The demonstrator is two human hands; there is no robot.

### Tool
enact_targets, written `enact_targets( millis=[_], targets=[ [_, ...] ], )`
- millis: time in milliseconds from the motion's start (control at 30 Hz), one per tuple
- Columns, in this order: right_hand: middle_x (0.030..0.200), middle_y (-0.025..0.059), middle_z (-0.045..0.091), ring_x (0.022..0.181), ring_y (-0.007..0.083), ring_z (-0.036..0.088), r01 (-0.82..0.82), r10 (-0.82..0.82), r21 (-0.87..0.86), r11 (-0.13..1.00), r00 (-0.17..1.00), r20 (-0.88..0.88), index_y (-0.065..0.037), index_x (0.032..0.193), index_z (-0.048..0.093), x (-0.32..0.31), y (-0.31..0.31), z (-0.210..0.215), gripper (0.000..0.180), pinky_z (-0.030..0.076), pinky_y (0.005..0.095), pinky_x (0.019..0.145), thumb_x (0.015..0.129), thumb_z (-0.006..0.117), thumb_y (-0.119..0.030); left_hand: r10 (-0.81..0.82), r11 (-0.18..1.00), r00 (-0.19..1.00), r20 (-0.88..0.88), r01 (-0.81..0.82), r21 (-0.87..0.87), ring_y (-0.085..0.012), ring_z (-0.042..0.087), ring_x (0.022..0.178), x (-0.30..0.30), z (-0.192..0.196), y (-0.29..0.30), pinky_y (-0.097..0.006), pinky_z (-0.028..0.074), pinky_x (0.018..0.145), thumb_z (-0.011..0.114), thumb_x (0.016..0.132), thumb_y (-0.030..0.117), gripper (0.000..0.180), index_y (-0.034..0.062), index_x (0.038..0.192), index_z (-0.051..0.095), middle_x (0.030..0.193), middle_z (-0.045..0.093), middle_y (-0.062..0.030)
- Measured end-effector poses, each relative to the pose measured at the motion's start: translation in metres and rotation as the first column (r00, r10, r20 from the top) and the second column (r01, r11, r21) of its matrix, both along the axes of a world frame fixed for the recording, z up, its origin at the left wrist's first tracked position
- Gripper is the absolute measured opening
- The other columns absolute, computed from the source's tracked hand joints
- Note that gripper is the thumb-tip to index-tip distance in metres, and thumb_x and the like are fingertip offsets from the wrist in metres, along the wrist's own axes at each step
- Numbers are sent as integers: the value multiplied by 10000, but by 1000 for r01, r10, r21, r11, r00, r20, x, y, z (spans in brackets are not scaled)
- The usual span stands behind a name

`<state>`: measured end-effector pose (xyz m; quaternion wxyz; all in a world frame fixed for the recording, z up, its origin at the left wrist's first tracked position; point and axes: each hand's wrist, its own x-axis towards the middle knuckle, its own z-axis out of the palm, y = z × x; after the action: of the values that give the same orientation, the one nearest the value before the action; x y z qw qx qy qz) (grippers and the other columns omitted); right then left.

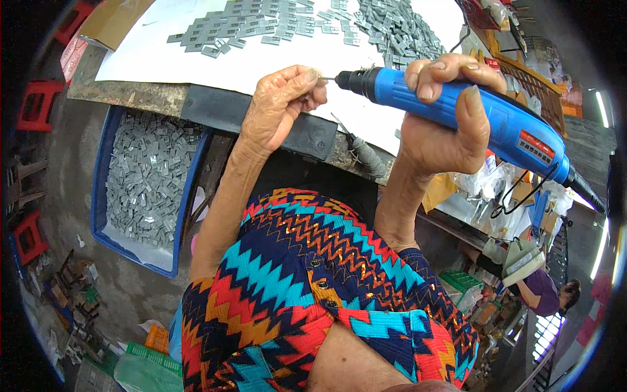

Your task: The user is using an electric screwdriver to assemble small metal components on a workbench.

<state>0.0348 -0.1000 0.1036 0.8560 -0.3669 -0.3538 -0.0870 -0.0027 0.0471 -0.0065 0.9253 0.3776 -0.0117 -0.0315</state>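
Note:
My right hand (pixel 441 140) is wrapped round a blue electric screwdriver (pixel 513 134), held level over the table's front edge with its black nose pointing left. A cord runs from its rear end. My left hand (pixel 277 108) is closed, thumb and fingertips pinching the thin metal bit (pixel 328 79) at the nose. Whether a small part also sits between those fingertips cannot be made out. Beyond my hands, flat grey rectangular pieces (pixel 255 27) lie spread in rows on a white sheet (pixel 157 59). A heaped pile of similar grey pieces (pixel 401 32) lies to their right.
Below the table at left stands a blue tray (pixel 99 176) full of small grey parts (pixel 149 183). A dark bar (pixel 255 117) runs along the table edge, near a grey wrapped tool (pixel 367 157). Red stools (pixel 39 104) are far left. Another person (pixel 552 297) is at far right.

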Motion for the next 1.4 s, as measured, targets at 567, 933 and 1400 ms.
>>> enact_targets(
  millis=[567, 933, 1400],
  targets=[
    [803, 236, 550, 599, 214, 535, 11, -11, -14, 1000, 1000, -6, 24, 982, 454, 0, 1, -3, 240, 471, 390, 611, 744, 486, 4, -4, 1000, 1000, -15, 4, 14, -113, 486, 659, 0, 0, -2, -221, 377, 605, 530, 860, 200, 223, -18, 838, 569, 712, 547, -61],
    [846, 191, 552, 623, 196, 497, 106, -90, -189, 976, 992, 89, -25, 1003, 519, -4, 0, -7, 257, 382, 368, 603, 759, 487, -99, -4, 1000, 1000, 19, 4, 16, -87, 454, 642, 1, -1, -7, -210, 351, 599, 518, 856, 212, 199, 39, 766, 551, 689, 541, -35],
    [783, 235, 553, 580, 208, 526, 59, -60, -10, 998, 998, -25, 28, 961, 457, -5, -2, -2, 225, 471, 386, 599, 737, 480, 16, -38, 999, 999, 33, 38, -11, -116, 522, 699, -1, -4, -6, -226, 436, 652, 467, 892, 181, 244, -46, 907, 555, 786, 560, -87]
  ],
)
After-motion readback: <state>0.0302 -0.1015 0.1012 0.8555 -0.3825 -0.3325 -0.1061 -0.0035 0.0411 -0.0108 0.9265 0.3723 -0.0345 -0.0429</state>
